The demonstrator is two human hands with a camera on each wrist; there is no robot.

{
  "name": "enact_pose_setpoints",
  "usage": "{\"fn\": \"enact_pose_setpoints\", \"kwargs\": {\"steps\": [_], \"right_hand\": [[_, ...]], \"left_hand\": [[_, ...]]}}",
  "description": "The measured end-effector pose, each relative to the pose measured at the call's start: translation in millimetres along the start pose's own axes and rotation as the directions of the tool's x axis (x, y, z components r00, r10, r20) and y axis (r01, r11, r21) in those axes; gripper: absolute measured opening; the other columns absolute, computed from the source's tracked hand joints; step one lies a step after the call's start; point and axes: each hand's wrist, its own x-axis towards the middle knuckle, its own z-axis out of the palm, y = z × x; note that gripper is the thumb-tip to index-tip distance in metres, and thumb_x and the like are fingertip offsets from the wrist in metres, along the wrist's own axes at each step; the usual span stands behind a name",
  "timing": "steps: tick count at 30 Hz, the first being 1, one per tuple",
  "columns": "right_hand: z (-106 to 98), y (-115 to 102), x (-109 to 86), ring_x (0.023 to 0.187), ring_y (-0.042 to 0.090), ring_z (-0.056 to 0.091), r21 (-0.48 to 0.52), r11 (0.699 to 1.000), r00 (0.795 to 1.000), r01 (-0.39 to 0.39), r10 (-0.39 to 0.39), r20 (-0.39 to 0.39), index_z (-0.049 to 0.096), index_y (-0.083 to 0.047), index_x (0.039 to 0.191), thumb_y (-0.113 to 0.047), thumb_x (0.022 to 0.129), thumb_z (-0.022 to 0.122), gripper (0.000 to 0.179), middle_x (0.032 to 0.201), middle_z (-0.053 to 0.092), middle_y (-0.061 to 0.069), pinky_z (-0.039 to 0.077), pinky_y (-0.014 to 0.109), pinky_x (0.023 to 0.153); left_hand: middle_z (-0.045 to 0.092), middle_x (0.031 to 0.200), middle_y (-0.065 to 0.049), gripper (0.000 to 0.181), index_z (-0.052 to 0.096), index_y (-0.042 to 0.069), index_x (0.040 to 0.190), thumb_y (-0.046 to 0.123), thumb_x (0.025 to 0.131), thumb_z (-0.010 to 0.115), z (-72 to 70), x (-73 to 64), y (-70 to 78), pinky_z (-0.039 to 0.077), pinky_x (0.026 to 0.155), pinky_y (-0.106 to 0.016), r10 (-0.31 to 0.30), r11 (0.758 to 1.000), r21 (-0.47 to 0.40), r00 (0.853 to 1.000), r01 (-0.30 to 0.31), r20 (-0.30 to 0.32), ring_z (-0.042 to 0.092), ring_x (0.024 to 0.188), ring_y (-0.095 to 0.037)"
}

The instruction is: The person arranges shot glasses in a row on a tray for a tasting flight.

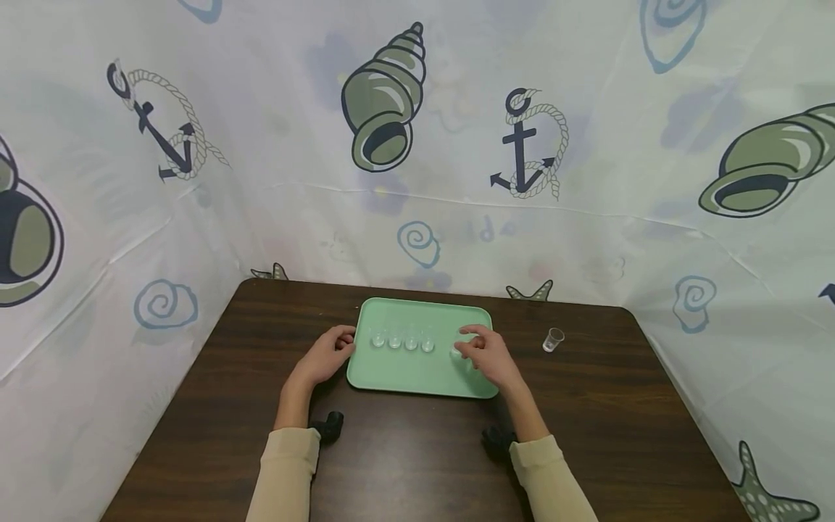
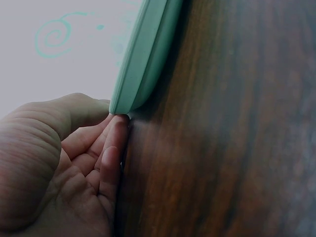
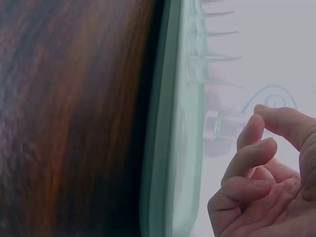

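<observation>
A light green tray [image 1: 417, 382] lies on the table. On its left half stands a row of several clear shot glasses [image 1: 394, 343]. My left hand [image 1: 325, 355] is at the tray's left edge; in the left wrist view the thumb lies on the rim and the curled fingers [image 2: 111, 148] are beneath it. Over the tray's right part, my right hand [image 1: 485, 355] pinches another shot glass [image 3: 222, 126] near its top between thumb and fingertips. The glass is upright, its base close over the tray, partly hidden by the fingers.
One more shot glass [image 1: 552, 340] stands on the dark wooden table [image 1: 404, 464], to the right of the tray. A patterned cloth [image 1: 457, 246] hangs behind the table and along its sides. Dark wrist devices [image 1: 329, 428] sit beside the sleeves.
</observation>
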Motion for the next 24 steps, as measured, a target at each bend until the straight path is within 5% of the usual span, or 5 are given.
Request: {"fn": "enact_pose_setpoints", "kwargs": {"steps": [10, 24], "right_hand": [[10, 2, 4.7, 0.061, 0.018, 0.056, 0.036, 0.999, 1.0, 0.0, -0.001, 0.018, 0.065, 0.001, 0.141, -0.016, 0.104, 0.072, 0.042, 0.079, 0.069, 0.021, 0.044, 0.028, 0.057], [23, 6, 9.5, 0.061, 0.023, 0.061, 0.048, 0.999, 1.0, 0.012, -0.013, 0.012, 0.063, 0.002, 0.144, -0.015, 0.104, 0.071, 0.044, 0.086, 0.073, 0.027, 0.045, 0.031, 0.058]], "left_hand": [[0.06, 0.134, -0.022, 0.046, 0.05, -0.003, 0.154, 0.016, 0.113, 0.055, -1.6, -1.0, 2.4, 0.05, 0.104, -0.053, -0.012, 1.0, 0.013, 1.0, 0.012, 0.005, 0.059, 0.119, -0.035], [0.06, 0.136, -0.022, 0.046, 0.05, -0.001, 0.156, 0.016, 0.113, 0.055, -0.9, -0.8, 0.8, 0.049, 0.106, -0.054, -0.02, 1.0, 0.015, 1.0, 0.02, -0.001, 0.059, 0.122, -0.035]]}}
